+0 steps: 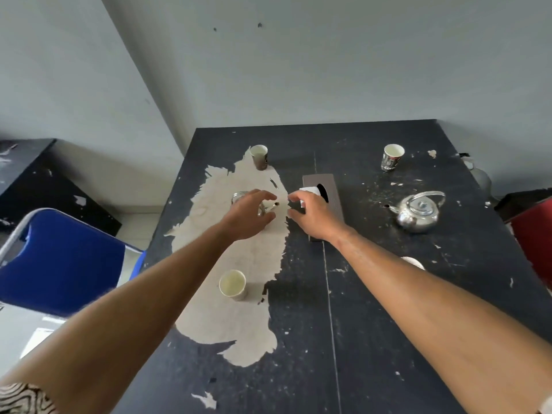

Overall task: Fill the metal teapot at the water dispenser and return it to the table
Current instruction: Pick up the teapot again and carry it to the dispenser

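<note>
Both arms reach forward over the worktop [373, 339], a black surface with a large patch where the coating has peeled to a pale layer.

Left hand [249, 215]: fingers spread and curved over a small metal object [264, 208] with a narrow spout pointing right. The hand hides most of this object, so its identity cannot be confirmed, and contact cannot be told. A glass jar [239, 197] stands just behind the hand, partly hidden by it.

Right hand [310, 213]: thumb and fingers curled with a gap between them, empty, close to the spout tip and in front of a tissue box [331, 192]. White tissue shows at the oval opening of the box, just above the fingers. The two hands are near each other but not touching.

Teapot [418, 212]: stands upright on the worktop, well to the right of both hands. Lid is on, bail handle is raised, spout points left. Neither hand touches it.

Paper cups:
- Near cup [233, 284]: on the pale patch, between the forearms.
- Far-left cup [259, 156]: at the top end of the patch.
- Far-right cup [392, 157]: printed, behind the teapot.

A blue chair [68, 258] stands at the left edge of the worktop. A red object [531, 234] is at the right edge.
</note>
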Demonstrator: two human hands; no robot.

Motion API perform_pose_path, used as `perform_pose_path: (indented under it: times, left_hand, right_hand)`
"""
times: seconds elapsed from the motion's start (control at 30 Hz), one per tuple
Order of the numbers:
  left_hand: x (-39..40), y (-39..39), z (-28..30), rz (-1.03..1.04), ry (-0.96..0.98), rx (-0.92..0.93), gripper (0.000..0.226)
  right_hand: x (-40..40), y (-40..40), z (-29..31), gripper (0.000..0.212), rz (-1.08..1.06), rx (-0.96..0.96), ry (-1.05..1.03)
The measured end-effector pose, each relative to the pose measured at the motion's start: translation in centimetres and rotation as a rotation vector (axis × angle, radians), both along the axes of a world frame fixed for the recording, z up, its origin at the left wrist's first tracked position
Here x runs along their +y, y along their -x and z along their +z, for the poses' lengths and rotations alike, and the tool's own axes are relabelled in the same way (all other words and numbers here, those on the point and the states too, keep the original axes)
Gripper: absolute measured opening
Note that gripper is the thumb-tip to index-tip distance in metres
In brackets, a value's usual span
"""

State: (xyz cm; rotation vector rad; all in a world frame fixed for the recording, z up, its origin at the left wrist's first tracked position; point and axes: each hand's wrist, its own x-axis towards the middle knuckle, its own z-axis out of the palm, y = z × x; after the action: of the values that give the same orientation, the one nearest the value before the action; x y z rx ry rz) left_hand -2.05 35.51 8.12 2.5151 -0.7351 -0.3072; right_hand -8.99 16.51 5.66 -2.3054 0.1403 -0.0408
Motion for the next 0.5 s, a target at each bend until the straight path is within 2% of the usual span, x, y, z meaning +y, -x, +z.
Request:
perform_pose_path:
  times: [0.2,0.5]
  left_hand:
    - [3.9,-4.5,-1.1,-0.019,-0.024,0.006,0.043]
    - [4.8,-11.1,-5.5,-0.006,-0.015,0.073,0.043]
  right_hand:
    - [3.1,-4.3,-1.3,0.043,-0.013,0.031,0.001]
    - [4.6,-11.4,-5.2,0.042,-0.01,0.128,-0.047]
